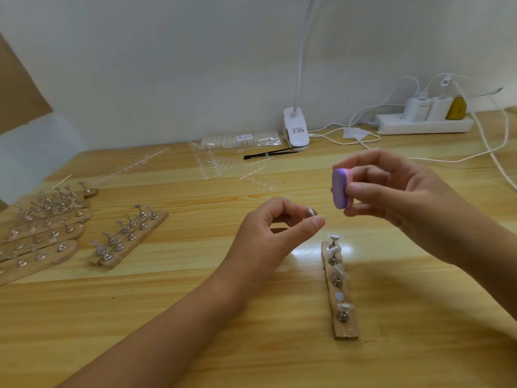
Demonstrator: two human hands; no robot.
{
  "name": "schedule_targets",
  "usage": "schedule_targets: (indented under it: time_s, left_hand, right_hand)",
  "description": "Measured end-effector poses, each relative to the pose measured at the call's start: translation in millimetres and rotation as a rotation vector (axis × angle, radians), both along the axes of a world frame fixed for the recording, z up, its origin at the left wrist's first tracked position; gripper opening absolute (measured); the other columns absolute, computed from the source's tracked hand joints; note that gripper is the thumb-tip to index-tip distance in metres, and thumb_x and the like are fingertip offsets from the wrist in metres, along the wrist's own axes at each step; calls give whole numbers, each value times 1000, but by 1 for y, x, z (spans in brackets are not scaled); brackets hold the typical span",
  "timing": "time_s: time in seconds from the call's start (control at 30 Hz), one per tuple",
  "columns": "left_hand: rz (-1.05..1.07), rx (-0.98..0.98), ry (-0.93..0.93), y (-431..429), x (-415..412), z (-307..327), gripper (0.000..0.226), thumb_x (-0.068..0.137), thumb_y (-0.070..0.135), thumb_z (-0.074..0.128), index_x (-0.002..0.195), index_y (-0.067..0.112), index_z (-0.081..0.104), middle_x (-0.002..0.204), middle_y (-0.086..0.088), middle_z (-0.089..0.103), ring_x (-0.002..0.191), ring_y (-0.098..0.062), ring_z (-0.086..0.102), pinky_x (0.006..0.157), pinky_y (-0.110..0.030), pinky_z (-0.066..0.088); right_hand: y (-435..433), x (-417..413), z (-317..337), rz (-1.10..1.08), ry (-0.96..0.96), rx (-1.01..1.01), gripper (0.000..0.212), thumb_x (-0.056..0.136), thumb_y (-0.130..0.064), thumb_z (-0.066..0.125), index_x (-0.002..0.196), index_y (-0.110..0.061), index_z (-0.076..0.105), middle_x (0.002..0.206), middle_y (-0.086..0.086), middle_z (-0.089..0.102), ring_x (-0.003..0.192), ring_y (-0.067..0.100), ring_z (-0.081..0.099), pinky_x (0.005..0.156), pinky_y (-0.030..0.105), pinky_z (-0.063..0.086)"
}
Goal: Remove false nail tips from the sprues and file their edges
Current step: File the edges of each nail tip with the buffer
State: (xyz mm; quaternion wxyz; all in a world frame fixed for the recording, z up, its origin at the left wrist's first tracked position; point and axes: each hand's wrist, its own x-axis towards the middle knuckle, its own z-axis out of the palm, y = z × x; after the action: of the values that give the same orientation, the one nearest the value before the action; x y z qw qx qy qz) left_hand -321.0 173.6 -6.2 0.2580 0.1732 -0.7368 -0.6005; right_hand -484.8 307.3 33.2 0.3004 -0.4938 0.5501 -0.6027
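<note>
My left hand (275, 228) pinches a small metal nail stand (311, 212) between thumb and fingertips above the table; whether a clear tip sits on it I cannot tell. My right hand (391, 191) grips a purple and pink buffer block (340, 189) just up and right of that stand. Below the hands lies a wooden strip (342, 326) with several metal stands carrying clear nail tips, and one bare magnet spot (339, 296). Clear sprues with nail tips (221, 163) lie farther back on the table.
More wooden strips with stands (128, 236) and a larger pile (42, 228) sit at the left. A bagged tip set (243, 140), a black tool (268, 154), a clip lamp (295, 130), a power strip (425, 124) and white cables (492, 152) line the back.
</note>
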Motion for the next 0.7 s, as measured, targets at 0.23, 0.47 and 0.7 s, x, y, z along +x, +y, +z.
schedule_targets:
  time_s: [0.23,0.47,0.7]
  left_hand:
    - [-18,0,41,2,-1,3,13,76,36,76,82,24,71,87,4,71,84,-5,65,75,-14,49]
    - [-20,11,32,0,0,3,18,77,39,79,81,25,70,85,12,69,84,-2,64,76,-13,48]
    - [-33,10,25,1,-1,2,8,78,34,78,77,31,70,85,11,70,83,-4,64,75,-14,48]
  right_hand:
    - [-2,8,-9,114,46,134,26,79,-29,75,104,-24,72,92,7,72,86,19,71,73,25,57]
    - [0,2,0,34,34,44,23,77,-33,74,100,-29,73,84,-2,70,82,14,71,71,21,56]
    - [1,5,0,91,-116,-37,22,79,-23,75,101,-26,74,89,3,67,83,14,69,70,23,57]
